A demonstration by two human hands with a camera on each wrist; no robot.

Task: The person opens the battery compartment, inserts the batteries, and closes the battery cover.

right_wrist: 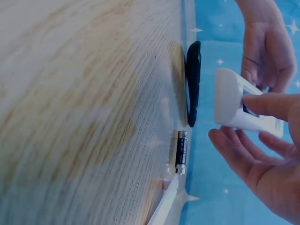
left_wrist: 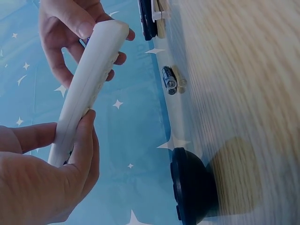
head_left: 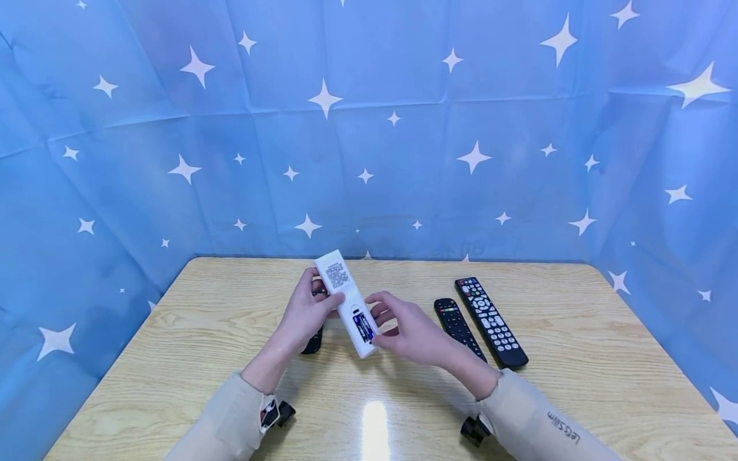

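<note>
A white remote control is held above the table, its back turned up and its battery compartment uncovered. Blue batteries lie in that compartment. My left hand grips the remote's upper part, thumb across the back and fingers on the underside. At the lower end my right hand holds the remote, its thumb on the batteries and its other fingers beneath. In the right wrist view the right thumb covers part of the compartment.
On the right lie a smaller black remote and a longer one. Another black remote is partly behind the left hand. Loose batteries lie on the table, near a thin white piece.
</note>
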